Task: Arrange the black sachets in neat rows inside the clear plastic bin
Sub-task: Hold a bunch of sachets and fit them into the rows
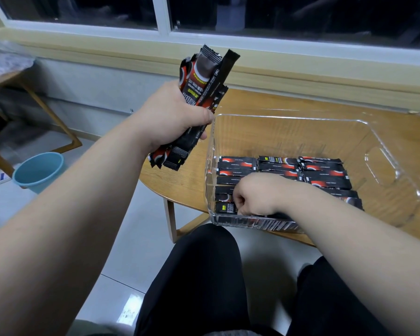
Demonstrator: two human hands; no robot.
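My left hand (172,117) is raised left of the clear plastic bin (383,166) and grips a bundle of black sachets (201,88) that stick out above and below the fist. Inside the bin, several black sachets (323,173) lie flat in rows across the floor. My right hand (255,195) reaches down into the bin's near left corner, fingers curled and pinching a sachet (224,207) in the front row. My wrist hides part of that row.
The bin stands on a rounded wooden table (184,180) under a window sill. A blue bucket (40,172) sits on the tiled floor to the left, beside a wooden frame leg. My black-trousered knees are just below the table edge.
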